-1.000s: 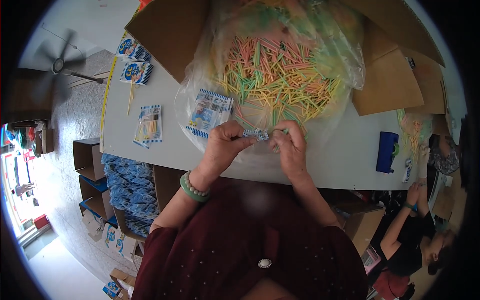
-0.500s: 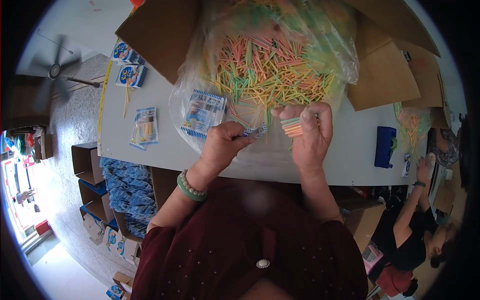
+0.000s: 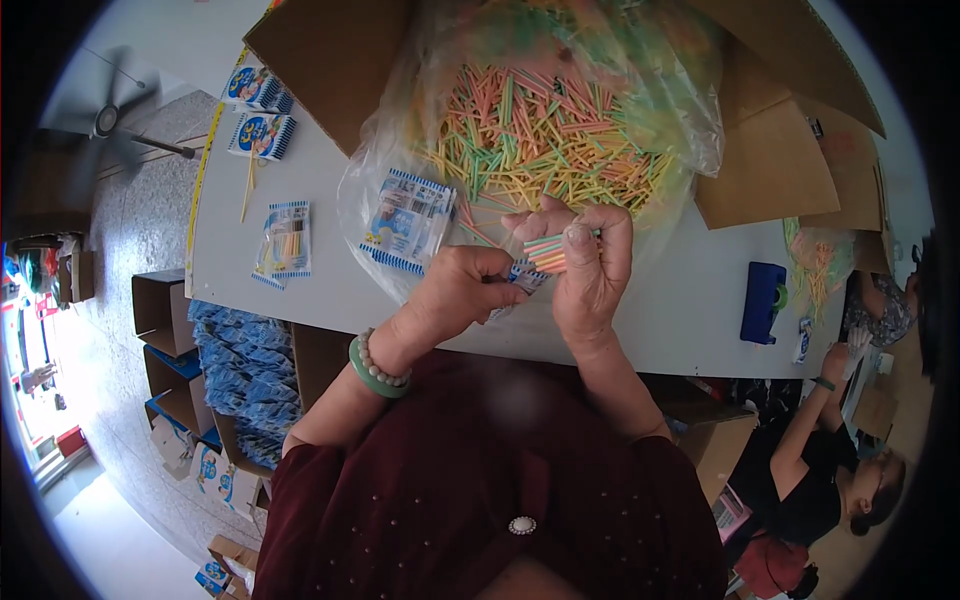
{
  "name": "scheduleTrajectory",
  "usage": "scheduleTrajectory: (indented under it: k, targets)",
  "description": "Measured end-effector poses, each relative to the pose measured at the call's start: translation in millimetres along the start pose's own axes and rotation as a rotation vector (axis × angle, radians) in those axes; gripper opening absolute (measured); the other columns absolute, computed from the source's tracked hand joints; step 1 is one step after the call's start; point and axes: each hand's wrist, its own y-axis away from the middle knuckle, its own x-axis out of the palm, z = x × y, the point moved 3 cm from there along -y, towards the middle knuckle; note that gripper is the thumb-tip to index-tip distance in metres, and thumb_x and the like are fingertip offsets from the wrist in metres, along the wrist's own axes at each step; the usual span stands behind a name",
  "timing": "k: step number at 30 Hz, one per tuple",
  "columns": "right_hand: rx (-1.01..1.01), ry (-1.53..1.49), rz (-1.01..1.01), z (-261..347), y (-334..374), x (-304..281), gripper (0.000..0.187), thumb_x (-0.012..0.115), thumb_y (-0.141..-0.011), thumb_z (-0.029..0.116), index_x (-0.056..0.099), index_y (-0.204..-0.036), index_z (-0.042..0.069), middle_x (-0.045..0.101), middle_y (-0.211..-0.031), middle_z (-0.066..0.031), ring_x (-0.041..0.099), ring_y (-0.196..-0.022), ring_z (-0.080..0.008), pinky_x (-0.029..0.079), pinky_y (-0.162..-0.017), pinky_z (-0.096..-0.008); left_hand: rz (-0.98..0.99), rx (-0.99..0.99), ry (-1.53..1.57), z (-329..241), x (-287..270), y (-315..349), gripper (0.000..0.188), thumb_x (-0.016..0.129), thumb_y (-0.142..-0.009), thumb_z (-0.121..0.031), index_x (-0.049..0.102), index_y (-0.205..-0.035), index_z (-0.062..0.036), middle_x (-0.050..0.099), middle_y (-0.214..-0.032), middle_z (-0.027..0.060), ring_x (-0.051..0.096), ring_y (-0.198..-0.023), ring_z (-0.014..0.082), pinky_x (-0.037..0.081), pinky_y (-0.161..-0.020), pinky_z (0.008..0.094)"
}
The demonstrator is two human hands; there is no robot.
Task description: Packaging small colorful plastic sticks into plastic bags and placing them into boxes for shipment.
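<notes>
The left hand (image 3: 468, 293) pinches a small blue-and-white packet (image 3: 528, 276); at the packet's 2 o'clock, the right hand (image 3: 592, 275) grasps a bundle of pastel sticks (image 3: 547, 255). Beyond, at 12 o'clock, lies a loose stick heap (image 3: 560, 140); at 3 o'clock, a blue tape dispenser (image 3: 763, 303) on the surface (image 3: 650, 320).

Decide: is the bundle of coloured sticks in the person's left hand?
No, the right hand holds the bundle, while the left hand pinches a packet.

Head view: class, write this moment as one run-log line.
left hand: pinching packet | right hand: holding stick bundle beside packet | plastic bag: loose sticks inside
</notes>
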Motion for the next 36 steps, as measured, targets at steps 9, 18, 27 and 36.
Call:
scheduleTrajectory:
  k: [9,18,27,36]
  targets:
    - [0.111,0.049,-0.064,-1,7,-3,0.016,0.043,-0.098,0.021,0.037,-0.098,0.007,0.064,-0.074,-0.0113,0.066,-0.08,-0.0271,0.034,-0.101,-0.0462,0.03,-0.001,0.034,7,-1,-4,0.016,0.075,-0.077,-0.008,0.062,-0.071,-0.0023,0.054,-0.06,-0.0026,0.048,-0.051,0.0026,0.042,-0.042,0.0193]
    - [0.21,0.125,0.09,-6,12,-9,0.018,0.045,-0.098,0.021,0.042,-0.091,0.005,0.066,-0.083,-0.0137,0.064,-0.091,-0.0255,0.036,-0.101,-0.0431,0.017,-0.033,0.105,11,0,-2,0.014,0.075,-0.078,-0.007,0.063,-0.072,-0.0019,0.055,-0.062,-0.0022,0.05,-0.052,0.003,0.043,-0.043,0.0193]
    - [0.25,0.169,0.182,-13,16,-7,0.021,0.045,-0.098,0.02,0.047,-0.09,0.001,0.065,-0.102,-0.0167,0.059,-0.103,-0.024,0.04,-0.098,-0.0406,-0.059,0.133,0.123,26,4,-8,0.011,0.07,-0.08,-0.004,0.069,-0.091,-0.0005,0.06,-0.077,0.0028,0.055,-0.063,0.007,0.046,-0.054,0.0216]
    - [0.431,0.402,0.237,-12,34,-17,0.019,0.053,-0.094,0.013,0.052,-0.108,0.0,0.06,-0.112,-0.0123,0.056,-0.102,-0.0235,0.044,-0.087,-0.0343,-0.037,0.372,0.171,24,12,-7,0.02,0.062,-0.088,-0.005,0.066,-0.107,0.0002,0.062,-0.092,0.0052,0.056,-0.087,0.0121,0.045,-0.081,0.0271]
